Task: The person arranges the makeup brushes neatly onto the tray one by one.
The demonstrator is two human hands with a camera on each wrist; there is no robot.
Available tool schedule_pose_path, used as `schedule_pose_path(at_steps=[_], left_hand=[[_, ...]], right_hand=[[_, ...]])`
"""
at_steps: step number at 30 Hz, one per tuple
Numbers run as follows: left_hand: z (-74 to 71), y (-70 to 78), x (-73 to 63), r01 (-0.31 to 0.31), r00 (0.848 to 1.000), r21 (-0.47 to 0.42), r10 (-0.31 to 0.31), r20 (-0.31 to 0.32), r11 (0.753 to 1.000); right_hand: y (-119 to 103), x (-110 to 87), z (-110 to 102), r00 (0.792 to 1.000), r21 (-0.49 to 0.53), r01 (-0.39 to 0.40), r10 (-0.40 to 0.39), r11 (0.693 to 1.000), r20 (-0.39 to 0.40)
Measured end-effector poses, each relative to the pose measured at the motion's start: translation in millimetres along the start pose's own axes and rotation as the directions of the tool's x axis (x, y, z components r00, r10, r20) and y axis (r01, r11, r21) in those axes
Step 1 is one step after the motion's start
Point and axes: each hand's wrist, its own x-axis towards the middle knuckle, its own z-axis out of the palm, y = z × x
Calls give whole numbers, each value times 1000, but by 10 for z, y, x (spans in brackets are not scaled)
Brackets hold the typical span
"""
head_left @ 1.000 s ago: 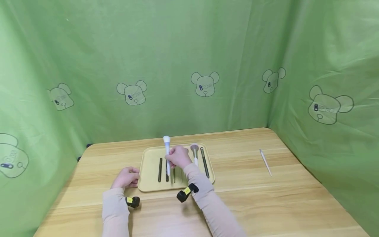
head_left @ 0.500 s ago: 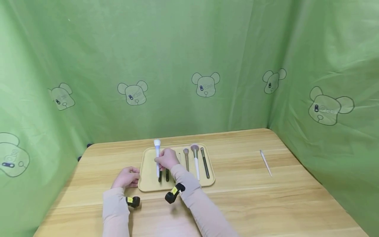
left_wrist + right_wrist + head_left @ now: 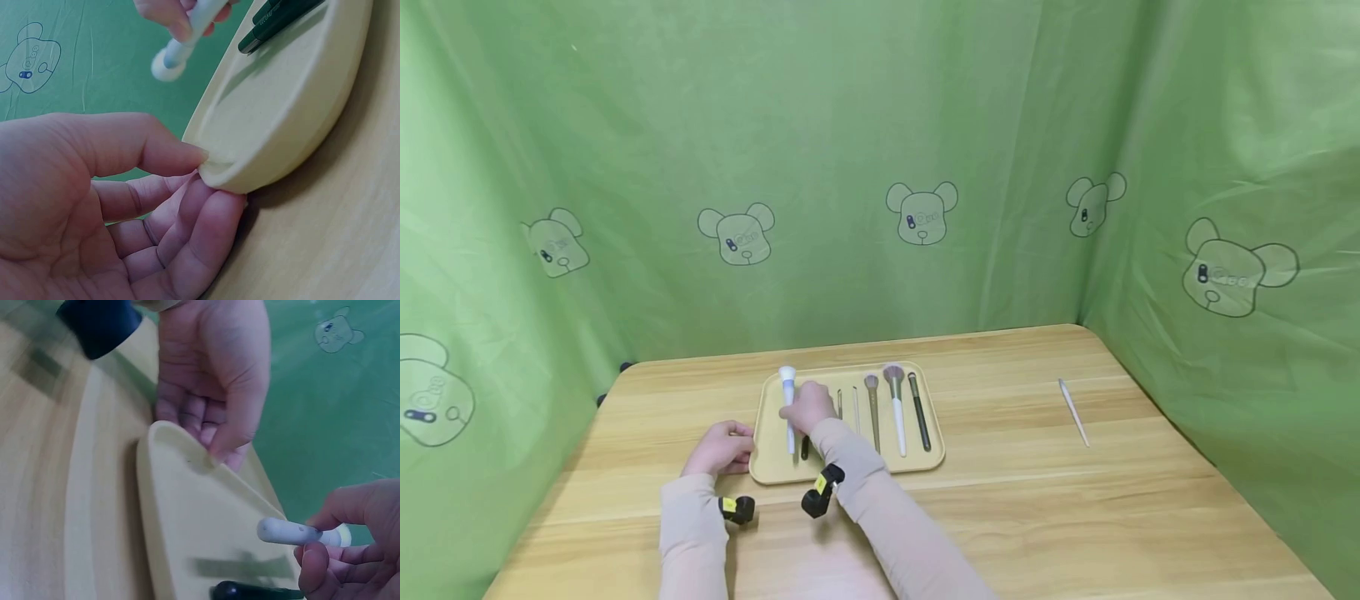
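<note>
My right hand (image 3: 811,407) pinches a white makeup brush with a pale blue band (image 3: 787,396) between thumb and fingers. Its white bristles point to the far side, and it hangs over the left part of a yellow tray (image 3: 766,472). In the right wrist view, the rounded handle end (image 3: 275,530) sticks out from the fingers, and a shadow falls on the tray below. My left hand (image 3: 144,206) grips the tray's near left edge, thumb on the rim and fingers curled against the outer wall. A dark-handled brush (image 3: 805,448) lies on the tray, partly behind my right hand.
Farther right on the tray lie two thin tools, a brown brush (image 3: 873,408), a large white-handled brush (image 3: 898,417) and a black brush (image 3: 919,412). A slim white stick (image 3: 1073,412) rests on the wooden table (image 3: 1022,483). Green curtains (image 3: 835,125) enclose the table.
My right hand has carried the white brush leftward and lower across the tray, uncovering the thin tools and the brown brush. My left hand stays at the tray's edge.
</note>
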Motion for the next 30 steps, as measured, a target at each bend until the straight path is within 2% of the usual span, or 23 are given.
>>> schedule_pose_path(at_steps=[7,14,30], left_hand=[[-8,14,0,-10,1000,1,10,-7,1000],[11,22,-13,-8,1000,-5,8,-8,1000],[12,9,-8,-1,1000,-9,0,-17,1000]], right_hand=[[-25,7,76,998,-100,34,-39,994,-45],[-46,20,100,993,-220,85,-100,972,-57],[-2,43,167,991,-259,89,-112,962,-77]])
